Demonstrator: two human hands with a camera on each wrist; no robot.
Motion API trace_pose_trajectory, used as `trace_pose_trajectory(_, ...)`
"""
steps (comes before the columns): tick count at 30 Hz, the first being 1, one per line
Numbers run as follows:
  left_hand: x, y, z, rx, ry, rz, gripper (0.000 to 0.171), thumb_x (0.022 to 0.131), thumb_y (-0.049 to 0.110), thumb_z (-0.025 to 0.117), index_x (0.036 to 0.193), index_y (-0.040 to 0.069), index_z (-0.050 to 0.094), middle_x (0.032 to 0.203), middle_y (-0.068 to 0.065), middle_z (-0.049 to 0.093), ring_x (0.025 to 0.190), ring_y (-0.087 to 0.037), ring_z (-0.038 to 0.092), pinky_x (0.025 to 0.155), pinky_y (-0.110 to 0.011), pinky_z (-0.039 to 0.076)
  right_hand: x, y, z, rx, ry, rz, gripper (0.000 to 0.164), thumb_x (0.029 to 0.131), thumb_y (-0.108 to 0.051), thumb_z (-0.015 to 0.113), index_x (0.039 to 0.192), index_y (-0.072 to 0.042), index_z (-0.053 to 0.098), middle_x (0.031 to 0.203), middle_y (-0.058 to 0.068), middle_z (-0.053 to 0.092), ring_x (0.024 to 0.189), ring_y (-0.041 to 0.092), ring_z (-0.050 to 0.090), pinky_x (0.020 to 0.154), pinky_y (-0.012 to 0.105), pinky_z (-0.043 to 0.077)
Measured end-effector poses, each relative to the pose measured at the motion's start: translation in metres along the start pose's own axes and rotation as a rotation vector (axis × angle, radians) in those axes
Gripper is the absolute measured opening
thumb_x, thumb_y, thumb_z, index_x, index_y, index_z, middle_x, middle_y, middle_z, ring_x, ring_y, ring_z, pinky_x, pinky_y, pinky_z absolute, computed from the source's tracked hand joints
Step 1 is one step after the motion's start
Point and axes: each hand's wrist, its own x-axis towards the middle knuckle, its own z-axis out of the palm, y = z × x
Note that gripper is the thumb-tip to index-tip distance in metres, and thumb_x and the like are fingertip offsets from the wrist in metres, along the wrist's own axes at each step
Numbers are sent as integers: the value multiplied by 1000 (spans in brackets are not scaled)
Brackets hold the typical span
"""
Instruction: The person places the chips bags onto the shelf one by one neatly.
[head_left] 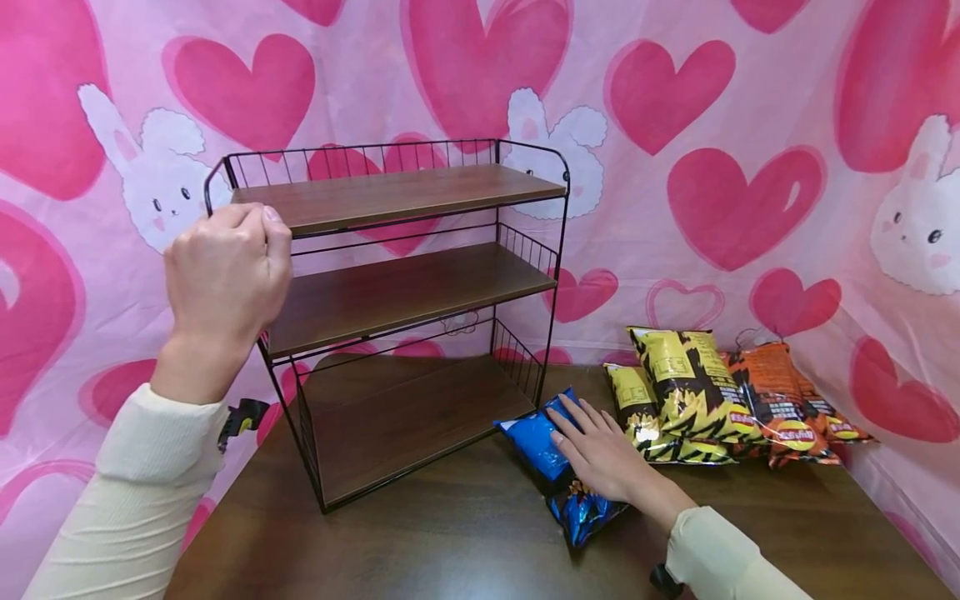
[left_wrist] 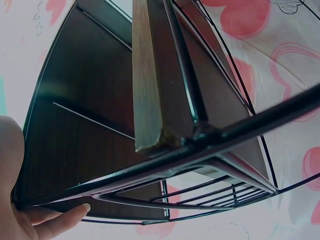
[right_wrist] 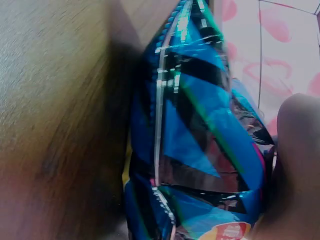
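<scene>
My left hand (head_left: 228, 267) grips the upper left front corner of a three-tier shelf rack (head_left: 420, 296) with brown boards and a black wire frame. In the left wrist view its fingers (left_wrist: 62, 223) curl round the black frame bar. My right hand (head_left: 600, 454) lies spread, fingers straight, over a shiny blue chip bag (head_left: 542, 446) beside the rack's front right corner. The hand hides the middle of the bag. Up close in the right wrist view, the bag (right_wrist: 200, 135) shows black stripes and a crimped seam, standing out from the brown table (right_wrist: 55, 130).
Yellow chip bags (head_left: 690, 375) are piled at the back right of the table (head_left: 420, 542), with orange chip bags (head_left: 776, 400) next to them. A pink cloth (head_left: 667, 100) with hearts and rabbits hangs behind the rack and along the right side.
</scene>
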Motion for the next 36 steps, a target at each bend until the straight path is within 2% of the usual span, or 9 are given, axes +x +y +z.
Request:
trace_pose_trajectory(9,1,2,-1,0,17,2,60,106,30,34,70,-9,62,88,-25,71,71,-54,62,55,-64,46,-1,2,11,-16,3,-23,59,110,-45,36,158,-12,39,165,18,30,149,52,26,113,72,24)
trace_pose_trajectory(16,1,2,-2,-1,7,-1,60,106,29,34,73,-10,65,92,-25,73,71,-54,62,56,-64,46,-1,-4,17,-28,-90,31,64,108,-52,35,162,-17,31,169,12,22,154,46,19,114,71,23)
trace_pose_trajectory(20,1,1,-1,4,-1,-5,60,106,30,34,78,-12,68,93,-25,73,72,-55,62,57,-65,47,0,-4,21,-15,-93,38,65,108,-53,38,162,-17,32,168,13,25,153,47,22,110,73,27)
trace_pose_trajectory(24,1,2,-2,6,-6,-8,60,106,29,34,78,-12,68,93,-25,72,73,-55,63,57,-65,47,0,0,25,-25,-104,46,67,107,-57,35,163,-20,30,169,11,22,153,45,20,110,74,28)
trace_pose_trajectory(32,1,2,-1,0,-18,-18,60,106,30,34,83,-13,70,95,-27,72,74,-55,63,58,-65,48,1,-1,21,-8,-126,40,68,107,-55,36,162,-16,29,169,13,21,153,47,18,110,75,26)
trace_pose_trajectory(36,1,2,-1,1,-17,-23,61,106,30,34,81,-13,69,96,-27,73,75,-56,63,58,-65,48,1,-1,20,-22,-136,31,67,108,-54,35,163,-15,28,169,14,20,153,48,18,109,76,25)
